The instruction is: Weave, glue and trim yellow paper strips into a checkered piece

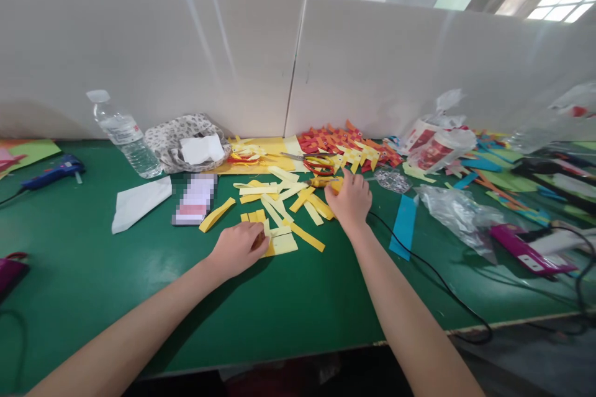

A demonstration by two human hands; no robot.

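My left hand [239,248] rests on the table with its fingers curled over a small piece of crossed yellow paper strips [283,242], partly hiding it. My right hand [351,200] closes around a yellow glue gun [321,182], whose nozzle points left; most of its handle is hidden under the fingers. Loose pale and deep yellow paper strips [274,198] lie in a scattered heap between both hands. Red-handled scissors [321,164] lie just beyond the glue gun.
Woven red and yellow paper pieces [335,142] pile against the white partition [209,49]. A water bottle [125,136], cloth bag [162,142] and phone [195,198] stand or lie left. A black cord [433,270] runs right, near plastic wrap [459,214] and a purple power strip [528,251].
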